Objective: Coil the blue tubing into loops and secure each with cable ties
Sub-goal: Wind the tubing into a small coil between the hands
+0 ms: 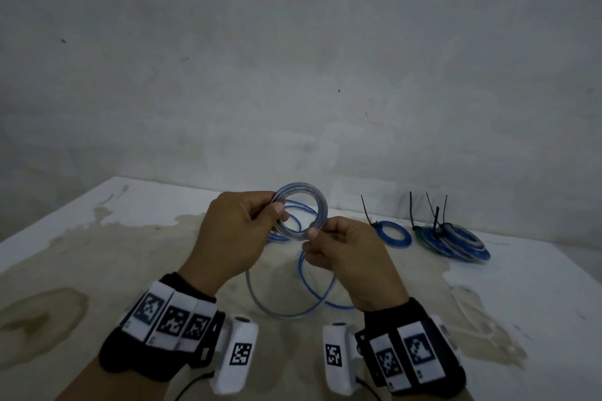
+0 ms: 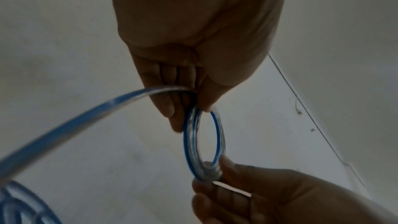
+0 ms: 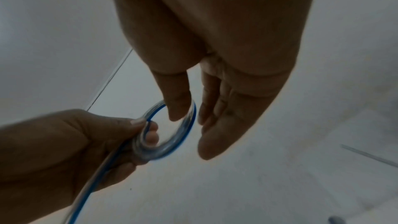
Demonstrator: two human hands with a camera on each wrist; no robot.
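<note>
A small coil of blue-striped clear tubing (image 1: 303,186) is held upright above the table between both hands. My left hand (image 1: 277,210) pinches its left side with thumb and fingers; the left wrist view shows this grip (image 2: 193,108) at the top of the coil (image 2: 186,142). My right hand (image 1: 311,236) pinches the lower right side. In the right wrist view its thumb sits inside the ring (image 3: 183,135) and its fingers (image 3: 213,117) lie outside. The rest of the tubing (image 1: 280,314) trails from the coil in loose loops on the table.
On the stained white table (image 1: 97,238), right of my hands, lies a small tied blue coil (image 1: 392,234) with a black cable tie (image 1: 366,210) sticking up. Further right lies a pile of tied coils (image 1: 456,242). A grey wall stands behind the table.
</note>
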